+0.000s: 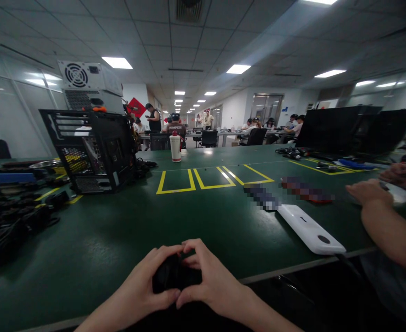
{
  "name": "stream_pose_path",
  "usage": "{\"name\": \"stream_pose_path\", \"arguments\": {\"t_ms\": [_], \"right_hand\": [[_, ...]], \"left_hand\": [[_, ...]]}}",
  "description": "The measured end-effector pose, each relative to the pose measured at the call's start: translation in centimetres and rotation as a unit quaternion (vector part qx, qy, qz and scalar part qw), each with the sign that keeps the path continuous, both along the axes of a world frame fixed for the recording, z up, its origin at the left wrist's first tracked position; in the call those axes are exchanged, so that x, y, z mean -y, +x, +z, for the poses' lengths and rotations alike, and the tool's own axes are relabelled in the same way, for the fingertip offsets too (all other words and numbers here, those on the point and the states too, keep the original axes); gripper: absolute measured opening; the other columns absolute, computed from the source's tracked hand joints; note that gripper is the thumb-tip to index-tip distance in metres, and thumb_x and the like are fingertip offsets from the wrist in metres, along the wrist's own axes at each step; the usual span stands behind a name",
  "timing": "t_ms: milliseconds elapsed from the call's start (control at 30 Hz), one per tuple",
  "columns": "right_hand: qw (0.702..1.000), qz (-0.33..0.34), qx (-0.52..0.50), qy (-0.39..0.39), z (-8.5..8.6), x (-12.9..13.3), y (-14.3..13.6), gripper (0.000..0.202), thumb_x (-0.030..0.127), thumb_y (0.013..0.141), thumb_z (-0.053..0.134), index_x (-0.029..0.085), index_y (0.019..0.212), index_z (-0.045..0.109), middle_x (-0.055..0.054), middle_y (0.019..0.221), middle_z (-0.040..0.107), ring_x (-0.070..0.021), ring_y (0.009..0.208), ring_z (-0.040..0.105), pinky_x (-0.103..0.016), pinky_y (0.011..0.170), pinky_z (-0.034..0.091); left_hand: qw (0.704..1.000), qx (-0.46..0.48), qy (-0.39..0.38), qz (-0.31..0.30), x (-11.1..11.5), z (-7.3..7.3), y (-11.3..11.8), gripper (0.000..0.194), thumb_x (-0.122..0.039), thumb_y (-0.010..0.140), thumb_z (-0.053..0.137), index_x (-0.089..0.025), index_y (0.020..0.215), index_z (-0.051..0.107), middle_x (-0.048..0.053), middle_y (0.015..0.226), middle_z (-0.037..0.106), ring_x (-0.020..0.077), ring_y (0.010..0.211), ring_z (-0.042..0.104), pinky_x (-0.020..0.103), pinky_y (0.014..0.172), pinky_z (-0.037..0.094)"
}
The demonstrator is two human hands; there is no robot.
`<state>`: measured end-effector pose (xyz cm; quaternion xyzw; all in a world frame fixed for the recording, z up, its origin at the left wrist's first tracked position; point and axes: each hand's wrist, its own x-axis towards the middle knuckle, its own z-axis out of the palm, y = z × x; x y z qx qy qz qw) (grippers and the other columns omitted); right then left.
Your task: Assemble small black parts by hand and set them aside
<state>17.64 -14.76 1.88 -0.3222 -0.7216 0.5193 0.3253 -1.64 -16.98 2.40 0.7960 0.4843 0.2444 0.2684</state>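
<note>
At the near edge of the green table, my left hand (142, 281) and my right hand (218, 281) curl around a dark black object (168, 274) from both sides. Their thumbs meet in front of it and the fingertips come together on top. The object is too dark for me to make out its kind, and my fingers cover part of it. A white rectangular device (308, 228) with a round dark spot lies to the right of my right hand.
On the green table (120, 240) stand an open black computer case (85, 152) and a white cup (176, 148). Dark cables (5, 221) pile up at the left; monitors (337, 131) stand at the right. A co-worker's hands (374, 193) are at the right edge, and yellow tape (177, 190) marks the tabletop.
</note>
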Motion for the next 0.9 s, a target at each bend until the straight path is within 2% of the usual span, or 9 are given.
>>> {"name": "stream_pose_path", "arguments": {"t_ms": [133,200,300,433,600,700,767,867,900], "right_hand": [[0.994,0.019,-0.043,-0.102,0.2,-0.3,-1.1,0.095,0.027,0.044,0.078,0.027,0.122,0.026,-0.006,0.106,0.049,-0.0210,0.096,0.055,-0.037,0.082,0.044],[0.994,0.004,-0.047,-0.096,0.4,-0.1,-1.6,0.095,0.028,0.045,0.078,0.028,0.124,0.026,-0.008,0.115,0.044,-0.0217,0.101,0.051,-0.037,0.085,0.043],[0.997,-0.027,-0.045,-0.059,0.5,0.3,-2.3,0.087,0.029,0.047,0.076,0.031,0.122,0.032,-0.006,0.132,0.025,-0.0218,0.109,0.044,-0.036,0.088,0.042],[0.996,-0.032,-0.056,-0.063,-0.4,0.6,-3.0,0.083,0.031,0.052,0.073,0.033,0.123,0.031,-0.004,0.138,0.012,-0.0194,0.106,0.045,-0.036,0.091,0.041],[0.998,-0.026,-0.048,-0.018,-1.3,0.9,-3.3,0.074,0.035,0.059,0.069,0.031,0.123,0.032,-0.004,0.136,0.020,-0.0205,0.111,0.042,-0.035,0.093,0.039],[0.999,-0.023,-0.006,0.047,-1.3,0.9,-2.6,0.072,0.038,0.061,0.067,0.029,0.124,0.033,-0.006,0.129,0.034,-0.0216,0.110,0.043,-0.036,0.093,0.038],[0.994,-0.056,0.032,0.087,-1.2,0.7,-1.5,0.061,0.039,0.065,0.064,0.028,0.119,0.038,-0.007,0.117,0.046,-0.0215,0.104,0.047,-0.037,0.090,0.038],[0.969,-0.172,0.098,0.148,-1.3,0.1,1.4,0.015,0.034,0.078,0.048,0.022,0.086,0.053,-0.004,0.086,0.055,-0.0174,0.083,0.052,-0.032,0.075,0.041],[0.956,-0.207,0.122,0.167,-1.4,-0.2,2.6,0.017,0.032,0.080,0.044,0.019,0.072,0.050,-0.002,0.074,0.052,-0.0148,0.072,0.050,-0.029,0.066,0.040]], "left_hand": [[1.000,-0.014,0.011,0.003,0.7,-0.5,-0.6,0.061,-0.031,0.064,0.061,-0.041,0.120,0.037,0.001,0.118,0.050,0.0227,0.105,0.048,0.037,0.090,0.041],[0.999,-0.027,0.018,0.013,0.9,-0.8,-0.8,0.063,-0.032,0.062,0.063,-0.041,0.119,0.038,0.001,0.122,0.046,0.0242,0.110,0.045,0.038,0.092,0.040],[0.998,-0.048,0.019,0.043,1.2,-1.1,-1.0,0.059,-0.037,0.062,0.063,-0.041,0.116,0.042,0.001,0.126,0.043,0.0261,0.114,0.042,0.039,0.093,0.039],[0.995,-0.052,0.031,0.076,1.1,-1.6,-1.1,0.044,-0.040,0.065,0.059,-0.040,0.108,0.051,0.001,0.121,0.047,0.0259,0.111,0.046,0.038,0.091,0.042],[0.992,-0.049,0.058,0.097,1.0,-2.2,-1.2,0.044,-0.034,0.063,0.060,-0.038,0.106,0.052,0.002,0.118,0.050,0.0264,0.110,0.046,0.039,0.091,0.042],[0.991,-0.062,0.068,0.099,1.4,-2.5,-1.7,0.041,-0.036,0.063,0.060,-0.038,0.104,0.054,0.003,0.116,0.052,0.0258,0.108,0.048,0.037,0.090,0.043],[0.987,-0.076,0.079,0.116,1.8,-2.7,-2.7,0.039,-0.039,0.064,0.059,-0.037,0.103,0.055,0.002,0.114,0.054,0.0247,0.107,0.050,0.036,0.089,0.045],[0.975,-0.097,0.100,0.174,2.5,-3.1,-5.4,0.038,-0.039,0.066,0.057,-0.037,0.104,0.053,-0.001,0.113,0.055,0.0231,0.106,0.051,0.035,0.089,0.045],[0.967,-0.101,0.114,0.204,2.7,-3.2,-6.7,0.035,-0.040,0.067,0.056,-0.039,0.103,0.052,-0.003,0.111,0.057,0.0226,0.107,0.051,0.035,0.090,0.045]]}}
